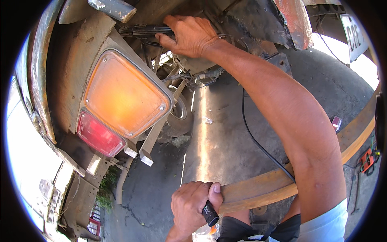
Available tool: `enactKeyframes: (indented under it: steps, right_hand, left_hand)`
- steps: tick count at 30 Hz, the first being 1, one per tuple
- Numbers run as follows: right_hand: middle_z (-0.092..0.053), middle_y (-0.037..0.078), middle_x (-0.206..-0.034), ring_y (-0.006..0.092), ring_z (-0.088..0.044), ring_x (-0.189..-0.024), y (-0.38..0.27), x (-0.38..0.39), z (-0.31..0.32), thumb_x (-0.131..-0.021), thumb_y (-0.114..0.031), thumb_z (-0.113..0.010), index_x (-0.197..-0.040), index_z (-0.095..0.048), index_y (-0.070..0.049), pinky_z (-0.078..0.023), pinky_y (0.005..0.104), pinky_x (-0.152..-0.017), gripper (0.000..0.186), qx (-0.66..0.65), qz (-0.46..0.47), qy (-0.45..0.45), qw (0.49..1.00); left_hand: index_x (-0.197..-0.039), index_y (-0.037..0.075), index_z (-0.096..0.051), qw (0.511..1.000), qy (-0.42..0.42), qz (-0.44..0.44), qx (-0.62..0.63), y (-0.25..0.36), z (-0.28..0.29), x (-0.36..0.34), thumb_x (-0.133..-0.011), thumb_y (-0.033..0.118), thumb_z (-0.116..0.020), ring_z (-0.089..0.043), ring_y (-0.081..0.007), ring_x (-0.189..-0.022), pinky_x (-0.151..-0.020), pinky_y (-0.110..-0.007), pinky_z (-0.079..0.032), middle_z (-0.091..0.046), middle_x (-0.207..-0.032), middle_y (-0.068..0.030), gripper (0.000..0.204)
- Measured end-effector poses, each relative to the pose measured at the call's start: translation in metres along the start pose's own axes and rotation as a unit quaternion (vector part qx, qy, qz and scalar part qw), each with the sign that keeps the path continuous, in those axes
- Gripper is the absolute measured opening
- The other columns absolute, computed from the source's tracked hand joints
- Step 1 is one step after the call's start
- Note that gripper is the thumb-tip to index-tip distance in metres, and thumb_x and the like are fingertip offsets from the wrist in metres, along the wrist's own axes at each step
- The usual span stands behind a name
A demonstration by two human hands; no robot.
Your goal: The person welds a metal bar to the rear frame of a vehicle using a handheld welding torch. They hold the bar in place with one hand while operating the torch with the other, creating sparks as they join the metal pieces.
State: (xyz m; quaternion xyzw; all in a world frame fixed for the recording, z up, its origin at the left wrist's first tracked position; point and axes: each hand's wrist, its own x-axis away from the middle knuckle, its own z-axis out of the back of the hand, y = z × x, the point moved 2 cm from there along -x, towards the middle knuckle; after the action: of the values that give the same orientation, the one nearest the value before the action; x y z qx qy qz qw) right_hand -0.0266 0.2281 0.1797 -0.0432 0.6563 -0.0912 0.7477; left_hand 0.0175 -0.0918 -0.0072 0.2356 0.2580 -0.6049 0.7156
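Observation:
At the lower middle, my left hand (192,205) is closed round a small black flashlight (210,213), its end sticking out below the thumb. My right arm reaches up across the view to the underside of a vehicle. There my right hand (191,36) grips a dark ribbed tube-like piece (145,30), thumb below and fingers above; part of it is hidden by the hand. Left of that hand sits a large orange lamp (127,94), with a smaller red lamp (100,134) beneath it. Cables and a hose fitting (207,75) hang below my right hand.
A brown beam (258,189) runs across in front of my body. One black cable (258,143) droops behind my right arm to it. A wheel (179,111) stands beyond the lamps. Metal brackets (149,149) jut downward. An orange-and-black tool (366,160) lies at the right.

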Motion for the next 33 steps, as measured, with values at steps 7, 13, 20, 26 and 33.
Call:
enactKeyframes:
  steps: [7, 13, 20, 26, 33]
  right_hand:
    - [-0.081, 0.022, -0.110, 0.0420, -0.080, -0.105, 0.0012, 0.0012, 0.0010, -0.105, -0.056, -0.061, -0.122, -0.072, -0.006, -0.063, 0.0557, -0.092, 0.054, 0.006, -0.003, -0.017, 1.000]
    - [-0.081, 0.022, -0.111, 0.0417, -0.079, -0.107, 0.0039, 0.0013, 0.0017, -0.106, -0.055, -0.061, -0.123, -0.072, -0.006, -0.063, 0.0553, -0.094, 0.053, 0.003, 0.003, -0.008, 1.000]
    - [-0.081, 0.022, -0.114, 0.0414, -0.079, -0.108, 0.0073, 0.0016, 0.0020, -0.106, -0.055, -0.060, -0.124, -0.072, -0.007, -0.063, 0.0553, -0.095, 0.053, 0.002, 0.000, -0.008, 1.000]
    - [-0.080, 0.022, -0.113, 0.0424, -0.079, -0.105, 0.0085, 0.0012, 0.0012, -0.106, -0.055, -0.061, -0.121, -0.072, -0.006, -0.063, 0.0557, -0.093, 0.052, -0.001, 0.002, -0.004, 1.000]
    - [-0.079, 0.022, -0.114, 0.0445, -0.078, -0.102, 0.0093, 0.0015, 0.0023, -0.106, -0.054, -0.061, -0.116, -0.072, -0.005, -0.063, 0.0561, -0.091, 0.052, 0.001, 0.003, 0.009, 1.000]
  left_hand:
    - [-0.076, 0.005, -0.072, 1.000, 0.000, 0.003, -0.002, 0.0009, -0.0002, 0.0000, -0.097, 0.013, -0.078, -0.065, -0.0303, -0.056, -0.057, -0.044, -0.052, -0.065, -0.064, -0.0097, 0.023]
    - [-0.076, 0.005, -0.073, 1.000, 0.000, -0.003, -0.001, 0.0001, 0.0004, -0.0006, -0.097, 0.012, -0.077, -0.065, -0.0298, -0.055, -0.056, -0.043, -0.051, -0.066, -0.064, -0.0094, 0.023]
    - [-0.077, 0.004, -0.073, 1.000, -0.002, 0.005, 0.002, 0.0017, 0.0002, -0.0011, -0.097, 0.011, -0.077, -0.065, -0.0295, -0.054, -0.055, -0.043, -0.052, -0.066, -0.063, -0.0095, 0.022]
    - [-0.077, 0.004, -0.073, 1.000, 0.000, -0.001, 0.004, 0.0009, -0.0001, -0.0012, -0.097, 0.011, -0.078, -0.065, -0.0293, -0.055, -0.056, -0.042, -0.052, -0.066, -0.064, -0.0096, 0.022]
    - [-0.077, 0.006, -0.074, 1.000, 0.001, -0.005, -0.002, -0.0019, -0.0010, 0.0010, -0.096, 0.012, -0.078, -0.065, -0.0291, -0.055, -0.055, -0.043, -0.052, -0.066, -0.064, -0.0088, 0.021]
